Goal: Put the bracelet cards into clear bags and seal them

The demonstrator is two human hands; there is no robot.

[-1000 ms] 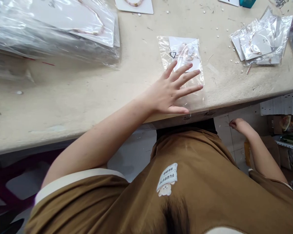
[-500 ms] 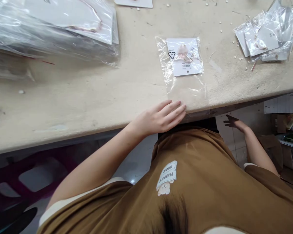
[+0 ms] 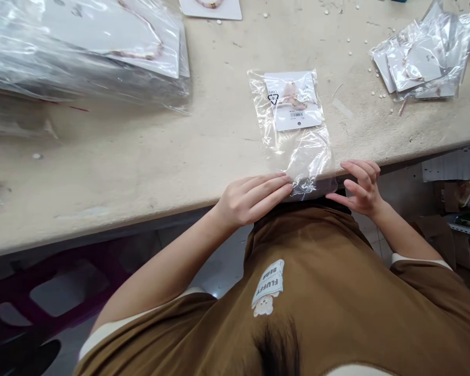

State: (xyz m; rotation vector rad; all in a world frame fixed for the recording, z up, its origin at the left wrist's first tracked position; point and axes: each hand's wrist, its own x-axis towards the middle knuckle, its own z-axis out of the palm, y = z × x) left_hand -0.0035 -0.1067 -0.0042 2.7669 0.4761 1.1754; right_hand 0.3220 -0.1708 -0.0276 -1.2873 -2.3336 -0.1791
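1. A clear bag point(image 3: 297, 151) with a white card point(image 3: 285, 118) inside lies over the front edge of the table point(image 3: 219, 130), its near end overhanging
2. The left hand point(image 3: 253, 201) rests at that edge, fingers together against the bag; whether they pinch it cannot be told
3. The right hand point(image 3: 362, 188), open, hangs just beside the edge
4. A hard tug on the overhang could drag bag and card off
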